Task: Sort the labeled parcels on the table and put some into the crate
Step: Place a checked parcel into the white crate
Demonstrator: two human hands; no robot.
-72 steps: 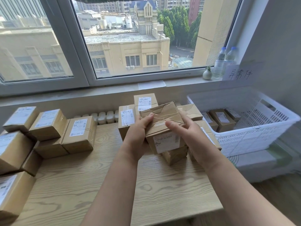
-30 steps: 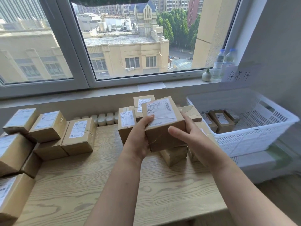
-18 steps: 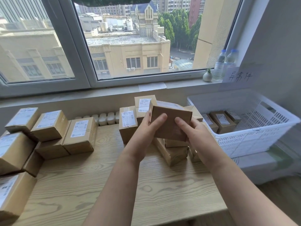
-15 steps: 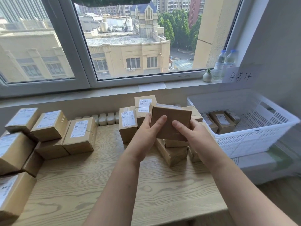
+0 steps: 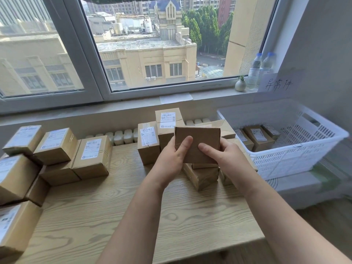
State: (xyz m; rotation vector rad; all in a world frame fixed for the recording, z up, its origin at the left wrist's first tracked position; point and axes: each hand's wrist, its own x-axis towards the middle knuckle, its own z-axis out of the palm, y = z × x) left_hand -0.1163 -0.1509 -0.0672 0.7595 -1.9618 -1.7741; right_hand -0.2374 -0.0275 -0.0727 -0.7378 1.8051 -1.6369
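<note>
Left hand point(image 5: 170, 161), right hand point(image 5: 229, 158), one parcel point(image 5: 200, 137)

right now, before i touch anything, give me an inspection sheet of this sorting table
surface: wooden table, light grain
job's things: labeled parcels stacked at left; middle pile of more; held parcel above that pile, plain face to the camera; white crate right of the table, at least three boxed parcels inside
clutter: nothing seen
grippers: left hand and right hand both grip the held parcel
cables: nothing seen
surroundings: window, two water bottles, small vase, handwritten sign at the sill's right end
</note>
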